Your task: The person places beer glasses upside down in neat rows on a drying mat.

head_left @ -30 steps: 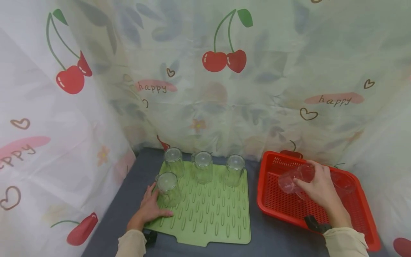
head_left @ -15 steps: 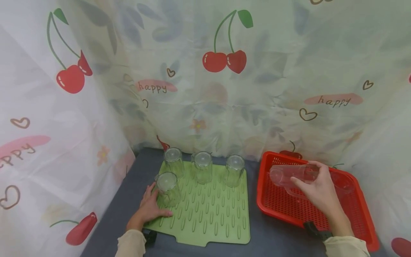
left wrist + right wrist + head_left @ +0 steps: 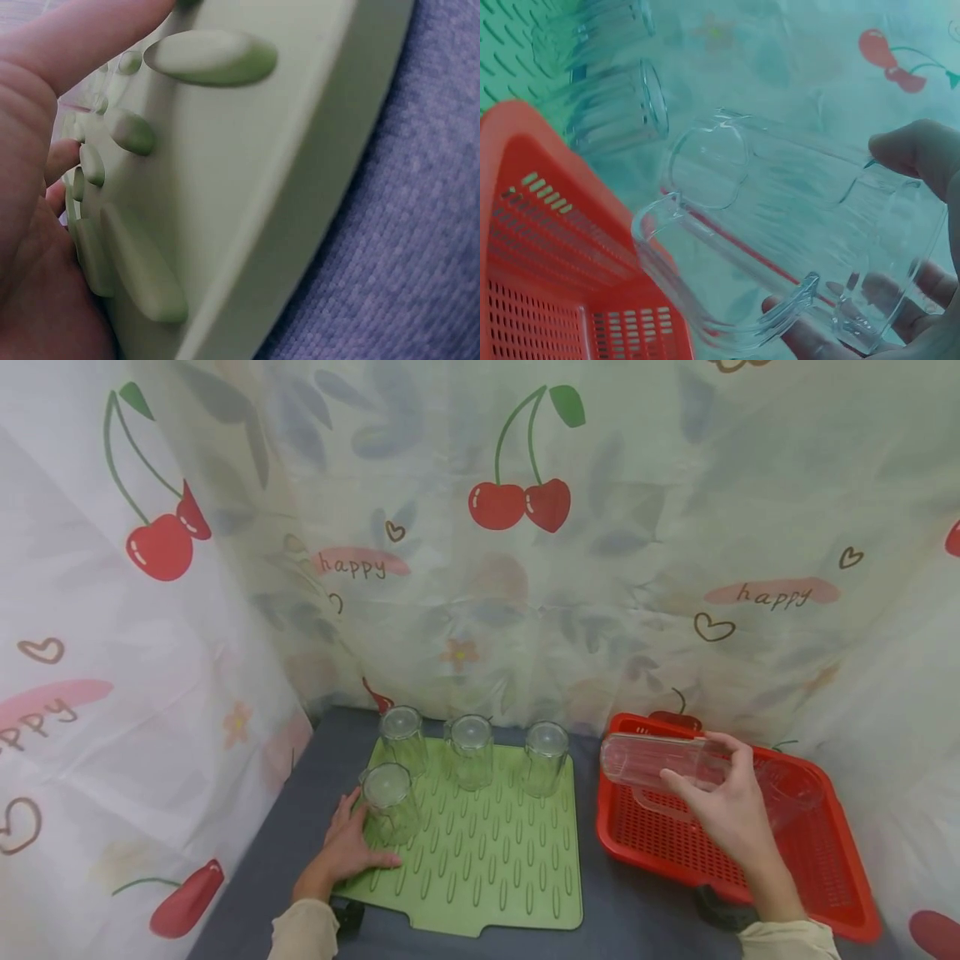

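My right hand [image 3: 723, 802] grips a clear glass mug [image 3: 648, 760] by its base end, tilted on its side above the red basket [image 3: 613, 835]. In the right wrist view the mug's handle [image 3: 667, 270] and the fingers around its base show. My left hand [image 3: 347, 852] rests at the left edge of the green ridged mat [image 3: 495, 877], thumb stretched out over it. Just beyond those fingers stands an upside-down glass mug [image 3: 390, 810]; contact with it cannot be told. Three more upside-down mugs, a left [image 3: 403, 743], a middle [image 3: 471, 756] and a right one [image 3: 546, 760], stand along the back.
Other clear glassware [image 3: 791, 789] lies in the basket's right part, partly behind my right hand. A dark grey cloth [image 3: 600, 910] covers the table. Printed curtains [image 3: 465, 610] close off the back and both sides.
My right hand has lifted the glass mug out of the basket and shifted left, turning it nearly level, its far end now over the basket's left rim. The left hand has stayed put.
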`<state>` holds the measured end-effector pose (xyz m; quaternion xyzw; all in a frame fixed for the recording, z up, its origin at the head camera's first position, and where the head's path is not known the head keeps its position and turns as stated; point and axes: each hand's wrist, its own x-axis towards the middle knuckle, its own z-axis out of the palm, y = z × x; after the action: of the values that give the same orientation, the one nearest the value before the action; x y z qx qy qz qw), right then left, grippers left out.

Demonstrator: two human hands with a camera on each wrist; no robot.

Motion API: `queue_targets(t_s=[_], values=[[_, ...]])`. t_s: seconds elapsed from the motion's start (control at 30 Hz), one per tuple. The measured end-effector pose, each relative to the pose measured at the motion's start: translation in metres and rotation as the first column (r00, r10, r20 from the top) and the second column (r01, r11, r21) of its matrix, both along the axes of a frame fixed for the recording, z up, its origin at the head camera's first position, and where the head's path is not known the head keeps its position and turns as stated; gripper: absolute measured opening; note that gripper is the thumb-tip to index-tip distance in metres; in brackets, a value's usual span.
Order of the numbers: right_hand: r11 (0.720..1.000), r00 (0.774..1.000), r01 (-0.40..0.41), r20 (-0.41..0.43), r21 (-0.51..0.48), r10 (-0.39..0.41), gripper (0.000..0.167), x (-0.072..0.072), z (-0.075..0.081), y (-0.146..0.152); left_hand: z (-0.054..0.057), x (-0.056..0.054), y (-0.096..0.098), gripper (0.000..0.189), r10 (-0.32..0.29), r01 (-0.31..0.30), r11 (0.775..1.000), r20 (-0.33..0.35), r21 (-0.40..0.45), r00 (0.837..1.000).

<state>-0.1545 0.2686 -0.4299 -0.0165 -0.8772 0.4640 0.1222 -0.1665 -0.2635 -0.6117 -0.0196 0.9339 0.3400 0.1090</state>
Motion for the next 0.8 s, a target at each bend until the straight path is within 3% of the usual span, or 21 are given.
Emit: queue_targets(t_s=[0.3,0.8], values=[[0.997,0.995,-0.014,-0.095,-0.07,0.008,0.079,0.004,-0.006,-0.017,-0.007,-0.002,-0.002,0.132,0.006,-0.006,1.0,-0.005,0.017,1.0],[0.966,0.991,-0.133,-0.062,-0.222,0.122,0.067,0.006,-0.015,-0.045,-0.007,0.0,-0.001,0.131,0.003,-0.002,1.0,-0.029,0.027,1.0]])
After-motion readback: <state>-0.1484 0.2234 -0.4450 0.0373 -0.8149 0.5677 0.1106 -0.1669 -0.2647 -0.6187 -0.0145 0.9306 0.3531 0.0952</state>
